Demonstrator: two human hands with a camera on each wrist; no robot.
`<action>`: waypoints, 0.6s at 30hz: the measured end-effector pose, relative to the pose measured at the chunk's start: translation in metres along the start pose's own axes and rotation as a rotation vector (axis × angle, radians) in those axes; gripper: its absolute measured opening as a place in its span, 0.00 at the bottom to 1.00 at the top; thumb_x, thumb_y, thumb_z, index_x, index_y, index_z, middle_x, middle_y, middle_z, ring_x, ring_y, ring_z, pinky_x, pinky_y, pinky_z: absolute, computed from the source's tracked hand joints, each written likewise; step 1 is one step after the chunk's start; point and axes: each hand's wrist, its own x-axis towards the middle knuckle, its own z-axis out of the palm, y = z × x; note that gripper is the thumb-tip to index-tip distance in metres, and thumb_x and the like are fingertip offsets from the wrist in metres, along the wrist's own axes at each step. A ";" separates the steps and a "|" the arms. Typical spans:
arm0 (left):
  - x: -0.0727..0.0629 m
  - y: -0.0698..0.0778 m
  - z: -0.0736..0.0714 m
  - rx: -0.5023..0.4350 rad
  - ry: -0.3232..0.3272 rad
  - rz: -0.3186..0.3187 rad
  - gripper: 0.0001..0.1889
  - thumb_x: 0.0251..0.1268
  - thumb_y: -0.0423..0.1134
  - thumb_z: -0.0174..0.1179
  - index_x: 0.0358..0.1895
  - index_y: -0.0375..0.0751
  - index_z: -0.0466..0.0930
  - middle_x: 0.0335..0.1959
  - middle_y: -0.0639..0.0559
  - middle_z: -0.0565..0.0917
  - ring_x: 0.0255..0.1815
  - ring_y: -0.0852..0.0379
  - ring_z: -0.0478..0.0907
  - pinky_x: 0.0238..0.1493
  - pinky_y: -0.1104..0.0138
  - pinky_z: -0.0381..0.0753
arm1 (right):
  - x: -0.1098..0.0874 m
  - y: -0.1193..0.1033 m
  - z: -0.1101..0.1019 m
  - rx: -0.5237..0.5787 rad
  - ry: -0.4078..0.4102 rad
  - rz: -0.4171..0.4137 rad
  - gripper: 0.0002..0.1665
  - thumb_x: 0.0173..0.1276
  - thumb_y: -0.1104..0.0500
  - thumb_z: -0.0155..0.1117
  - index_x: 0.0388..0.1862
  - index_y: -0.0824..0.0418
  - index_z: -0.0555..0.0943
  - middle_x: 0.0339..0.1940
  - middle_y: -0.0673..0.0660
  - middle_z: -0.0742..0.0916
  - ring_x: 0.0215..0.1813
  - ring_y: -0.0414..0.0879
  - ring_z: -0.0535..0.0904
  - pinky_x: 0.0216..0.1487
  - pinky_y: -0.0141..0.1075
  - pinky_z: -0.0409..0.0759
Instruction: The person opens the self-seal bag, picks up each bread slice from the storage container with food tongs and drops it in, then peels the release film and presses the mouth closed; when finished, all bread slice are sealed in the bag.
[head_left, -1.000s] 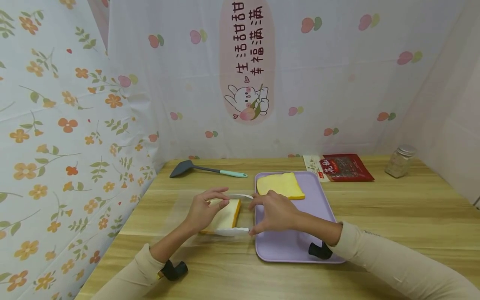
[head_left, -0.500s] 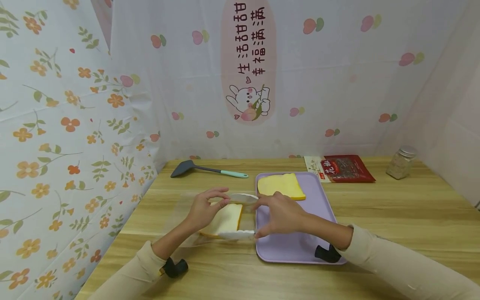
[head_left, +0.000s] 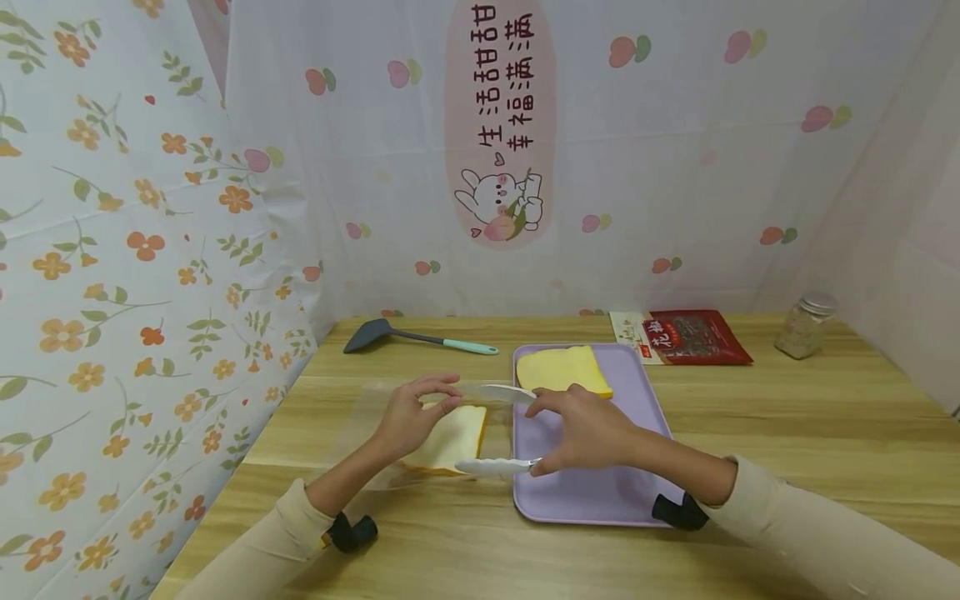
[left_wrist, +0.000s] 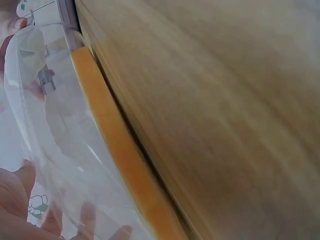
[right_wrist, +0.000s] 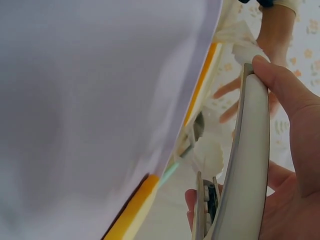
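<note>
My right hand (head_left: 585,429) holds a pair of tongs (head_left: 495,467) by its handles, thumb on one arm and fingers on the other. The arms are spread, with white scalloped tips (right_wrist: 207,155) pointing left. Left of the tray, a bread slice (head_left: 453,442) with an orange crust lies low inside a clear plastic bag (head_left: 360,425). My left hand (head_left: 408,417) pinches the bag's upper side between thumb and fingers, above the slice. In the left wrist view the slice's crust (left_wrist: 120,145) shows through the film, close along the wooden table. The tongs' tips overlap the bag's mouth.
A purple tray (head_left: 570,500) with a second bread slice (head_left: 562,371) at its far end stands right of the bag. Behind lie a spatula (head_left: 420,337) and a red spice packet (head_left: 697,337). A lidded glass jar (head_left: 805,327) stands at the back right.
My right hand has moved right with the tongs, drawing their tips off the bagged slice toward the tray. The slice remains in the bag, and my left hand has barely moved.
</note>
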 end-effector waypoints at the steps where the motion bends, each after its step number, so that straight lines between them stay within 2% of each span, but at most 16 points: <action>1: 0.000 0.000 0.000 -0.001 0.002 0.002 0.04 0.63 0.36 0.68 0.37 0.41 0.89 0.55 0.45 0.84 0.63 0.43 0.76 0.59 0.41 0.73 | -0.001 0.001 -0.001 0.002 -0.003 0.001 0.41 0.37 0.34 0.82 0.51 0.49 0.84 0.66 0.56 0.80 0.42 0.44 0.72 0.31 0.36 0.71; 4: 0.000 0.001 0.000 -0.003 0.002 0.005 0.04 0.63 0.35 0.68 0.37 0.40 0.89 0.55 0.43 0.84 0.63 0.44 0.76 0.61 0.43 0.72 | -0.007 0.006 -0.004 0.000 -0.008 -0.003 0.42 0.37 0.34 0.82 0.52 0.49 0.83 0.67 0.56 0.80 0.43 0.44 0.72 0.31 0.36 0.71; 10: 0.000 0.004 0.001 -0.002 -0.009 0.006 0.06 0.63 0.34 0.67 0.38 0.35 0.88 0.55 0.39 0.84 0.62 0.43 0.77 0.63 0.45 0.72 | -0.020 0.018 -0.011 0.010 -0.008 -0.020 0.42 0.39 0.34 0.82 0.53 0.49 0.82 0.67 0.56 0.79 0.49 0.51 0.76 0.37 0.40 0.71; 18: -0.002 0.005 0.000 -0.001 0.002 -0.002 0.05 0.62 0.35 0.68 0.38 0.36 0.88 0.55 0.43 0.84 0.63 0.44 0.77 0.64 0.46 0.71 | -0.031 0.026 -0.018 0.008 0.003 -0.045 0.42 0.39 0.35 0.83 0.53 0.50 0.82 0.67 0.57 0.79 0.52 0.50 0.77 0.42 0.42 0.75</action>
